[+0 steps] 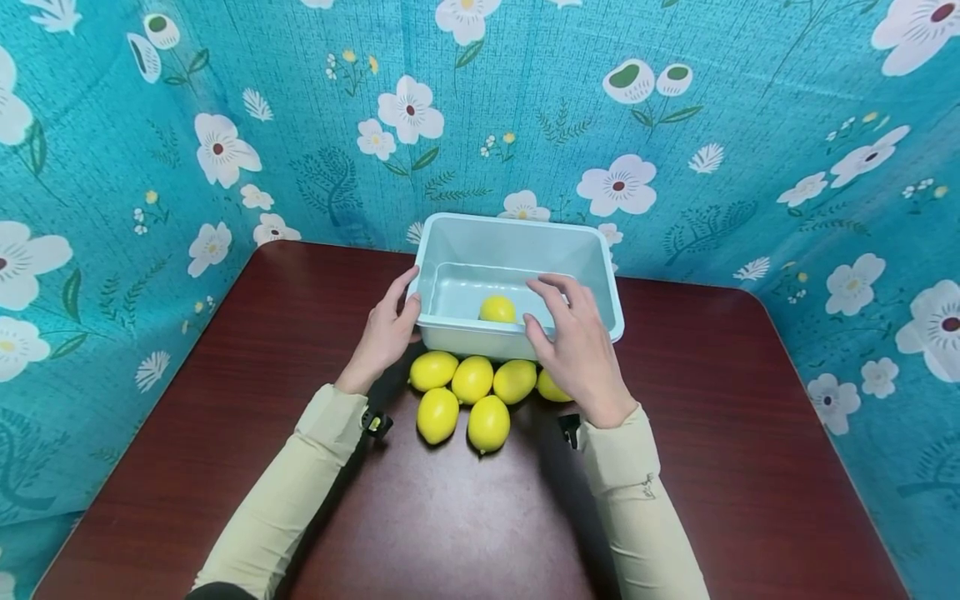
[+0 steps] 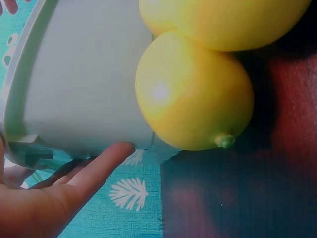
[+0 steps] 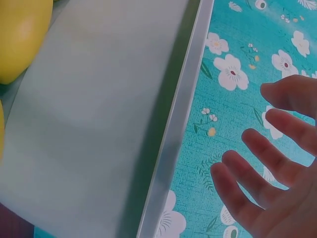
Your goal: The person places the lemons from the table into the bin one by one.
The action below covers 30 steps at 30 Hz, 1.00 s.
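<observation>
- Floral cloth backdrop (image 1: 480,108): turquoise with white flowers, hanging behind and at both sides of the table.
- Wooden table (image 1: 465,525): dark reddish brown, glossy.
- Plastic bin (image 1: 517,237): pale blue, rectangular, upright at the table's far edge.
- Right hand (image 1: 581,350): above the bin's near right part, clear of the rim; fingers spread and slightly bent, holding nothing.
- Left hand (image 1: 386,332): at the bin's left end, fingers spread and mostly straight against its side; no closed grip noted.
- Lemons (image 1: 437,415): six on the table before the bin, four in a row along its front wall, two nearer the person; the rightmost is partly hidden by the right hand.
- Single lemon (image 1: 497,308): inside the bin, near the front wall.
</observation>
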Each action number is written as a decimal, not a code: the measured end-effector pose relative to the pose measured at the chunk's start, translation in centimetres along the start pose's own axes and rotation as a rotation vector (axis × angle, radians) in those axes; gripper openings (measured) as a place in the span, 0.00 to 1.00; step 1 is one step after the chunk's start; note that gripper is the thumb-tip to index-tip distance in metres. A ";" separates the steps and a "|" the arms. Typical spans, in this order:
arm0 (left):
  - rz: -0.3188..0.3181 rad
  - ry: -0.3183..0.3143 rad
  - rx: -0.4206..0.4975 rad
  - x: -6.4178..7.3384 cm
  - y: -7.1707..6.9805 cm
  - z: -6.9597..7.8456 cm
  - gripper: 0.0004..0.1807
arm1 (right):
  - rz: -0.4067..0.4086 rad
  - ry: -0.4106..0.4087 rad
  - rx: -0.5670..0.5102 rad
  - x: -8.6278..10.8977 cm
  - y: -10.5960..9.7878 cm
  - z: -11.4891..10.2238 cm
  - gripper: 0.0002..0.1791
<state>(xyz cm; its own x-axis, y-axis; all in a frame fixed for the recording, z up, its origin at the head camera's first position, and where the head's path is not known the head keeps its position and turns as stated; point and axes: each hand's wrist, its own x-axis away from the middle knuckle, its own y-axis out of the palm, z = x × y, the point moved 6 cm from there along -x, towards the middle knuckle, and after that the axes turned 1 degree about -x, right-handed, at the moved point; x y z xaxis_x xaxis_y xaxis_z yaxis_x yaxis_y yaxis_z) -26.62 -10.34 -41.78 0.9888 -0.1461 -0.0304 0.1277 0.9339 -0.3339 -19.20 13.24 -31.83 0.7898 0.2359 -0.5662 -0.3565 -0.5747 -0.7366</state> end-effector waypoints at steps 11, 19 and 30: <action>-0.001 0.004 0.004 0.2 0.0 0.4 0.29 | 0.019 0.011 -0.006 0.6 -0.6 0.5 0.24; 0.009 0.004 0.001 0.1 -0.1 0.1 0.28 | 0.028 0.036 -0.003 1.1 -0.9 0.7 0.25; 0.005 -0.006 -0.001 0.1 0.0 0.0 0.28 | 0.051 0.060 0.004 1.8 -1.9 0.8 0.22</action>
<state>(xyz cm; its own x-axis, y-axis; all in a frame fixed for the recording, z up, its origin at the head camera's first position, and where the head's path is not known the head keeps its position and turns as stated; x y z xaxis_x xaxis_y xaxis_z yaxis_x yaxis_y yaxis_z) -26.56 -10.29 -41.76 0.9899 -0.1393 -0.0268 0.1224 0.9344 -0.3346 -17.49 15.44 -31.75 0.7989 0.1593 -0.5800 -0.3987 -0.5817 -0.7090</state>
